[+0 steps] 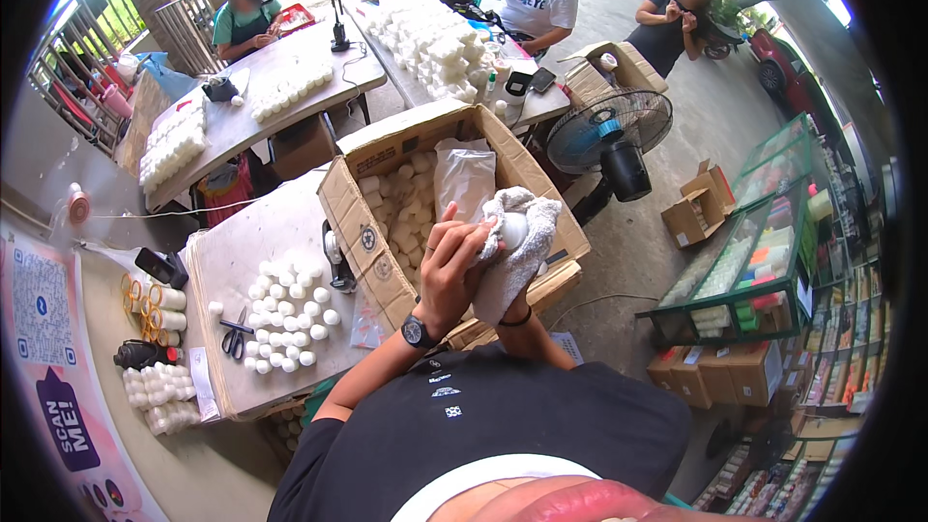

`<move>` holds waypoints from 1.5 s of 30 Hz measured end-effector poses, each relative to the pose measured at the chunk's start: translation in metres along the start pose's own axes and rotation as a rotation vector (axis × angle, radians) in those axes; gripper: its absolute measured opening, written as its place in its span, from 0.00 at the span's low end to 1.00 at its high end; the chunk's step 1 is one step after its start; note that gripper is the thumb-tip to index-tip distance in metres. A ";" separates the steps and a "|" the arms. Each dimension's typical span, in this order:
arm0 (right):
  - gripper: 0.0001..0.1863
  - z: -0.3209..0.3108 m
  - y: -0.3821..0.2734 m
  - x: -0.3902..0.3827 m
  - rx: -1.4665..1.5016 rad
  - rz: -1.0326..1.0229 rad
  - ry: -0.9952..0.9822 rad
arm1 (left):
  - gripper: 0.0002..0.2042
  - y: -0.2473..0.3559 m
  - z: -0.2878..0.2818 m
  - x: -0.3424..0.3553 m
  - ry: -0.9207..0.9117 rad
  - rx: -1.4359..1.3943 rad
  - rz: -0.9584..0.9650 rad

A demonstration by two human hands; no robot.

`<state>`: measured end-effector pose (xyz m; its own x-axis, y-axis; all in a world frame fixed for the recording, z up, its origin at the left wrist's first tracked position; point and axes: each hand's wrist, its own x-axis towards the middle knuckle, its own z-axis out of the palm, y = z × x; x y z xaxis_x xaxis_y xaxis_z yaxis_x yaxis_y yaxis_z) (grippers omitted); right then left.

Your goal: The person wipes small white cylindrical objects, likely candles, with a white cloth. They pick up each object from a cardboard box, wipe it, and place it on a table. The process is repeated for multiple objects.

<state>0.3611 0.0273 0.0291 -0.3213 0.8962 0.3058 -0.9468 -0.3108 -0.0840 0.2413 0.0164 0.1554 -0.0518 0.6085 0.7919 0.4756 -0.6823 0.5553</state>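
Note:
My left hand (pixel 452 266), a watch on its wrist, grips a small round white container (pixel 513 229) from the left side. My right hand (pixel 503 292) lies mostly hidden under a white cloth (pixel 525 242) that wraps the container's right side. Both hands hover above the near right corner of a large open cardboard box (pixel 362 222), which holds several of the same white containers (pixel 401 203) and a clear plastic bag (pixel 464 174).
To my left a table (pixel 242 242) carries a cluster of white containers (pixel 285 314), scissors (pixel 235 338) and tape rolls (pixel 155 309). A black fan (pixel 609 135) stands right of the box. Three other people sit at far tables. A glass display case (pixel 754 261) stands at right.

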 end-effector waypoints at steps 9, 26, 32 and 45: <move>0.34 0.014 0.006 0.010 -0.282 -0.007 0.284 | 0.19 -0.014 -0.007 -0.016 -0.017 0.003 0.042; 0.19 0.042 0.028 0.012 -0.464 0.147 0.420 | 0.20 -0.029 -0.036 -0.023 -0.072 0.158 0.270; 0.16 0.046 0.026 0.012 -0.546 0.113 0.454 | 0.18 -0.023 -0.035 -0.011 -0.049 0.225 0.067; 0.21 0.029 0.021 0.022 -0.534 -0.004 0.420 | 0.18 -0.008 -0.032 -0.004 -0.198 0.115 -0.114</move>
<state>0.3349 0.0315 0.0617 -0.1965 0.9774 -0.0780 -0.7931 -0.2052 -0.5735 0.2094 0.0068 0.1562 0.0567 0.7543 0.6541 0.5742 -0.5606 0.5967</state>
